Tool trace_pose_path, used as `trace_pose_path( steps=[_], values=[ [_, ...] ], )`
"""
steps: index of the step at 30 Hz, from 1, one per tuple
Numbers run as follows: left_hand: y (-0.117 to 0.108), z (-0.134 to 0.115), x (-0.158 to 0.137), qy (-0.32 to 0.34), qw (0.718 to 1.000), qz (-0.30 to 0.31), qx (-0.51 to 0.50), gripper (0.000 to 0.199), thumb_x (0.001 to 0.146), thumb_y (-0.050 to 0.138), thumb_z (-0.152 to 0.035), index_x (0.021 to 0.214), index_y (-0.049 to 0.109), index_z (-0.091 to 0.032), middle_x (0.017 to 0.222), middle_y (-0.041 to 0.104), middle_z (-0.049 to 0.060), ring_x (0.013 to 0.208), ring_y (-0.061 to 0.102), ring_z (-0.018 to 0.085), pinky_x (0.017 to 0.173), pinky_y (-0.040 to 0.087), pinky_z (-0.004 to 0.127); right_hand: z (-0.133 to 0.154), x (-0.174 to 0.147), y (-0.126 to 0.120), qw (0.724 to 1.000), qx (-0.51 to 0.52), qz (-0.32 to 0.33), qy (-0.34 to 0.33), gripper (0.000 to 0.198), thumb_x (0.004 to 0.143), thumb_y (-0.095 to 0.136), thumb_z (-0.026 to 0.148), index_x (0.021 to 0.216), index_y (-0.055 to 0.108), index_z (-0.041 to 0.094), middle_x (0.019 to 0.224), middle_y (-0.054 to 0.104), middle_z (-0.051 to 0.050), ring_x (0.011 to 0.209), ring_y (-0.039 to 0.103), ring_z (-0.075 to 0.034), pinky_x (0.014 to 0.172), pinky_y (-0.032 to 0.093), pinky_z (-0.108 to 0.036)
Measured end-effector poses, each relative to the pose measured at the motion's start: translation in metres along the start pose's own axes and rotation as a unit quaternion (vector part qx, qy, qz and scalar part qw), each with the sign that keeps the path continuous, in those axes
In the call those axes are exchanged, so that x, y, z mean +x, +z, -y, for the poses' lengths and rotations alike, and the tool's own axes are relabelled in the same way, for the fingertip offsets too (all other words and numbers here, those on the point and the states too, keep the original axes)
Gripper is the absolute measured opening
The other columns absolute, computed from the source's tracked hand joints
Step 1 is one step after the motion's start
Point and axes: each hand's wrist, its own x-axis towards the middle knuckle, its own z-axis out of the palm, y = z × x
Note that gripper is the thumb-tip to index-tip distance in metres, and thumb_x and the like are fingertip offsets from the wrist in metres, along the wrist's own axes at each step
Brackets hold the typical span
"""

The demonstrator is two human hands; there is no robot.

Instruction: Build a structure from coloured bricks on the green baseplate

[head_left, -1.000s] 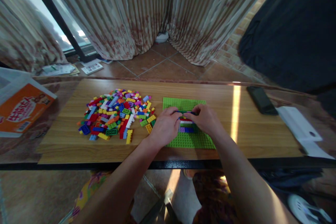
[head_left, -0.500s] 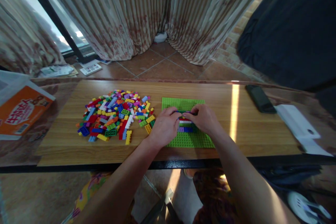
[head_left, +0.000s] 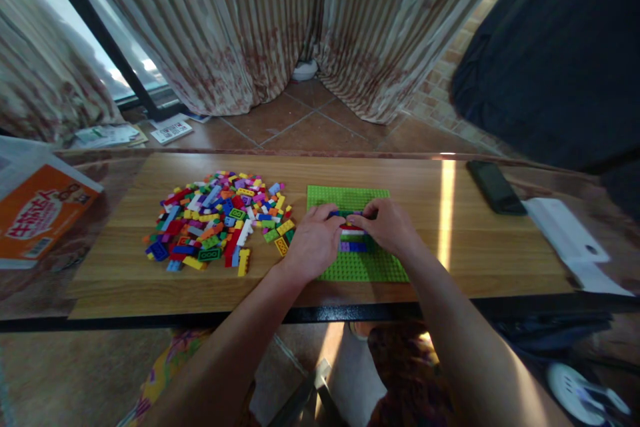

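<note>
A green studded baseplate point(head_left: 367, 271) lies on the table in front of me, with rows of toy bricks point(head_left: 353, 247) on its middle: purple and blue nearest me, then green, white and red. My left hand point(head_left: 315, 243) rests over the plate's left part, its thumb and fingers closed at the far end of these rows. From the right, my right hand point(head_left: 390, 225) meets it there, fingertips pinched. Between the fingertips, small toy bricks show in part, blue and purple among them; the fingers hide the rest.
Left of the plate lies a heap of loose toy bricks point(head_left: 213, 220) in many colours. An orange and white package point(head_left: 45, 213) stands at the far left. To the right are a dark phone point(head_left: 496, 187) and a white flat object point(head_left: 567, 230). Striped curtains point(head_left: 225, 27) hang beyond the table.
Both hands stay almost where they were, fingertips still together over the far brick row. The view has shifted very slightly.
</note>
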Motion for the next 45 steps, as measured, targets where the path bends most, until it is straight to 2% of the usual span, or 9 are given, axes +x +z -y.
trace_pose_path(
  steps=[14, 23, 45],
  values=[
    [0.0005, -0.0006, 0.0006, 0.011, 1.0, 0.006, 0.023, 0.028, 0.094, 0.044, -0.019, 0.102, 0.07, -0.013, 0.121, 0.061, 0.013, 0.111, 0.056, 0.025, 0.097, 0.048, 0.042, -0.0019, -0.0001, 0.0028, 1.0, -0.006, -0.004, 0.0, 0.035, 0.074, 0.067, 0.054, 0.07, 0.066, 0.019, 0.074, 0.067, -0.006, 0.067, 0.059, -0.019, 0.058, 0.037, -0.03],
    [-0.0005, -0.0009, -0.0002, 0.012, 0.999, 0.007, 0.03, 0.028, 0.093, 0.044, -0.019, 0.099, 0.071, -0.015, 0.122, 0.061, 0.012, 0.107, 0.055, 0.025, 0.096, 0.048, 0.041, 0.0018, -0.0013, -0.0012, 1.0, 0.021, 0.008, -0.011, 0.03, 0.076, 0.068, 0.046, 0.064, 0.066, 0.019, 0.069, 0.066, -0.004, 0.064, 0.058, -0.018, 0.059, 0.036, -0.03],
    [0.0012, -0.0017, 0.0005, 0.017, 0.998, 0.02, 0.058, 0.027, 0.093, 0.044, -0.017, 0.096, 0.071, -0.013, 0.122, 0.061, 0.013, 0.103, 0.055, 0.025, 0.093, 0.048, 0.04, 0.0002, -0.0022, 0.0011, 1.0, 0.012, -0.001, -0.006, 0.033, 0.076, 0.067, 0.051, 0.067, 0.066, 0.019, 0.07, 0.065, -0.004, 0.065, 0.057, -0.017, 0.059, 0.036, -0.029]
  ],
)
